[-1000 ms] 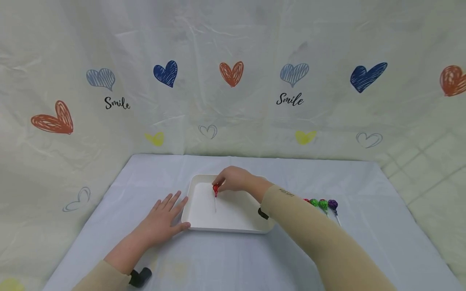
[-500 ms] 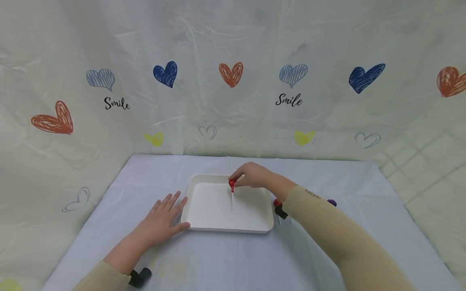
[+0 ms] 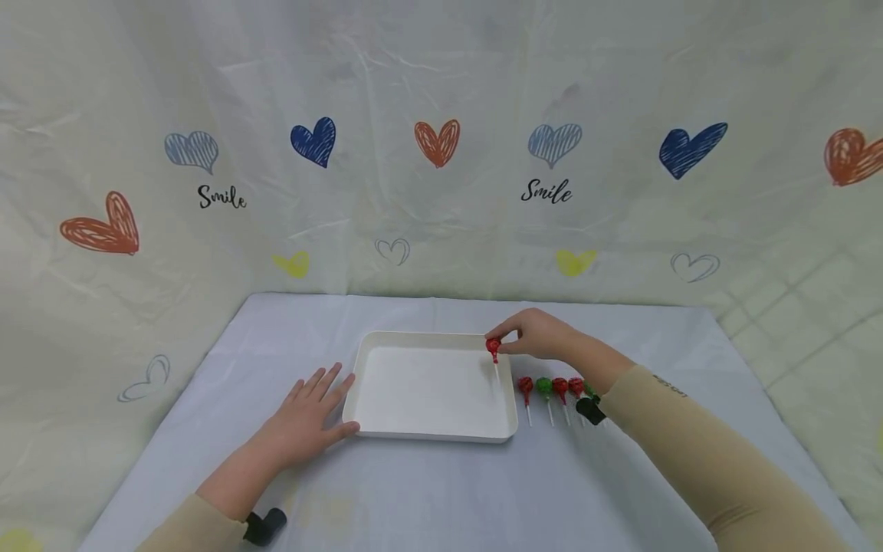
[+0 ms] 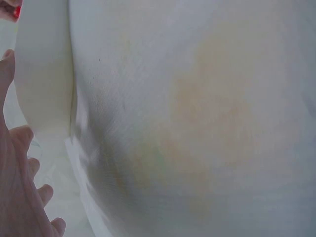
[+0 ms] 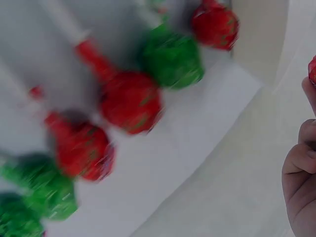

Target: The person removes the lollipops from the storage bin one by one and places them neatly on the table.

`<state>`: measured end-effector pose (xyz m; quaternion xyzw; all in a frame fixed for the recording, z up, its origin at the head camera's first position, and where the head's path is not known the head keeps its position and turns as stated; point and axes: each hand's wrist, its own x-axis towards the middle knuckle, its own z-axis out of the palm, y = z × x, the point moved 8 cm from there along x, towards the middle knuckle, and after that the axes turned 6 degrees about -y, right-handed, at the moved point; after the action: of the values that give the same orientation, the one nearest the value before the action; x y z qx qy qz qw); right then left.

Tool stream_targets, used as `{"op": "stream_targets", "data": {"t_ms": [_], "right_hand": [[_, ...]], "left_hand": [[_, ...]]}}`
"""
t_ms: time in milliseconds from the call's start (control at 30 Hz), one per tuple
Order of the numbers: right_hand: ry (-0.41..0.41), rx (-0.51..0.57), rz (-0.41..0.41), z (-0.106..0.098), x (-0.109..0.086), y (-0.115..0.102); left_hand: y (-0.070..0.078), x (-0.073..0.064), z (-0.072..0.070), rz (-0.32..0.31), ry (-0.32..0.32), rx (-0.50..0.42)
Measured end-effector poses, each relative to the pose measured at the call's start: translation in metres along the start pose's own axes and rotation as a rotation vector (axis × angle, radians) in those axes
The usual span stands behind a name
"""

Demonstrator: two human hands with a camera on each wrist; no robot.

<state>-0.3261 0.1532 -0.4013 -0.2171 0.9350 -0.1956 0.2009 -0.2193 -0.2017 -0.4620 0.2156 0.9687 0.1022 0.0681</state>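
Note:
My right hand [image 3: 538, 335] pinches a red-wrapped lollipop [image 3: 493, 346] by its candy end, its white stick hanging down over the right end of a white tray [image 3: 428, 422]. At the tray's left edge my left hand [image 3: 306, 422] lies with spread, straight fingers, the thumb at the near left corner. Just right of the tray, red and green lollipops [image 3: 544, 386] lie in a row on the table, sticks toward me; the right wrist hides part of the row. The right wrist view shows a red lollipop [image 5: 131, 102] and others close up, blurred.
A white cloth [image 3: 428, 498] covers the table. Behind it hangs a pale backdrop [image 3: 483, 215] printed with hearts. Dark wrist cameras sit on both wrists, the right one [image 3: 590, 410] over the lollipop row.
My right hand has moved rightward across the tray, carrying the red lollipop from its left part to its right end. More of the row has come into view. My left hand has stayed put.

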Motion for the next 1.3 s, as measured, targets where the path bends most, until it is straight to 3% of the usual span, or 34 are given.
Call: {"op": "stream_targets", "data": {"t_ms": [400,667,833,1067,1300], "right_hand": [[0.046,0.05,0.073,-0.019,-0.07,0.084],[0.097,0.017,0.128,-0.021,-0.124,0.143],[0.111,-0.004,0.158,-0.022,-0.151,0.169],[0.077,0.013,0.2,-0.016,-0.17,0.189],[0.037,0.062,0.218,-0.002,-0.166,0.197]], "left_hand": [[0.002,-0.001,-0.004,-0.016,-0.026,-0.002],[0.003,-0.001,-0.003,-0.019,-0.028,-0.008],[0.002,0.0,-0.004,-0.016,-0.028,-0.002],[0.001,0.0,-0.002,-0.025,-0.034,-0.005],[0.002,-0.001,-0.001,-0.018,-0.022,-0.008]]}}
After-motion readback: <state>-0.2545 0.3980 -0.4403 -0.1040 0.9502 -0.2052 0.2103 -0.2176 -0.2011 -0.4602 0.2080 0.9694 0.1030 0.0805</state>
